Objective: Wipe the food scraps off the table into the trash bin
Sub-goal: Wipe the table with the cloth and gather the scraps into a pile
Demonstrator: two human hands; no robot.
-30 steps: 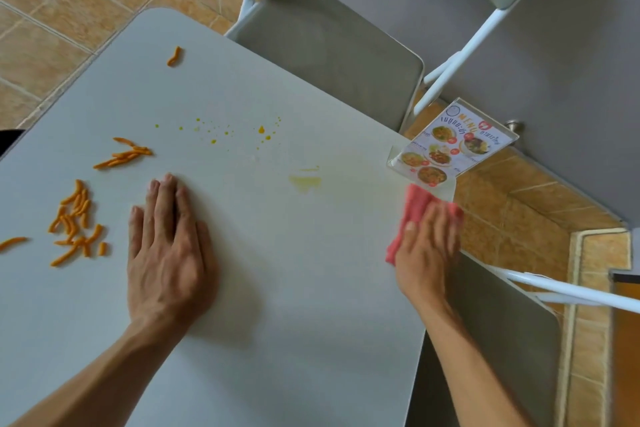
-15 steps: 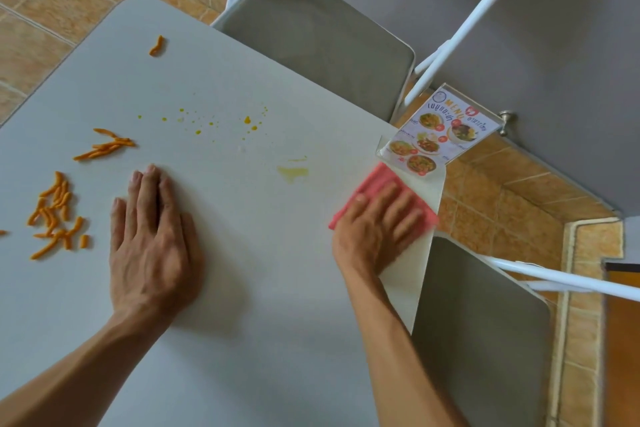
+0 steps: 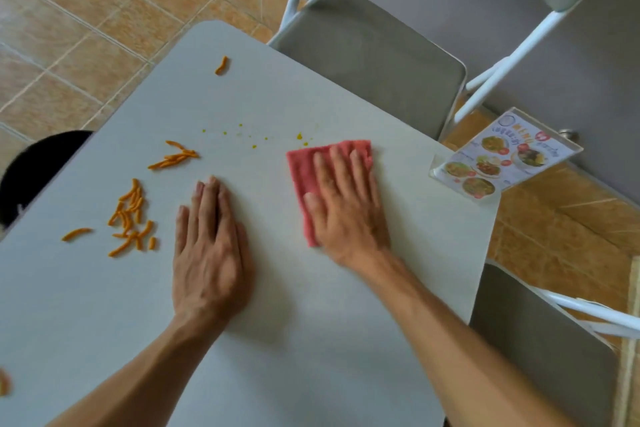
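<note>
My right hand (image 3: pixel 348 204) presses flat on a pink cloth (image 3: pixel 304 166) in the middle of the white table (image 3: pixel 311 340). My left hand (image 3: pixel 207 246) lies flat on the table just left of it, fingers together, holding nothing. Orange food scraps (image 3: pixel 130 215) lie in a loose pile left of my left hand. A smaller bunch of scraps (image 3: pixel 175 159) sits farther back, one single scrap (image 3: pixel 221 65) lies near the far corner, and small orange crumbs (image 3: pixel 254 137) dot the surface beside the cloth. A black bin (image 3: pixel 38 166) shows past the table's left edge.
A menu card in a clear stand (image 3: pixel 505 158) sits at the table's right corner. One grey folding chair (image 3: pixel 374 55) stands behind the table, another grey chair (image 3: pixel 543 350) at the right. Tan floor tiles surround the table. One more scrap (image 3: pixel 4 383) lies at the lower left.
My right hand slid the pink cloth from the table's right edge leftward to the middle, over the yellow smear. My left hand stayed flat in place.
</note>
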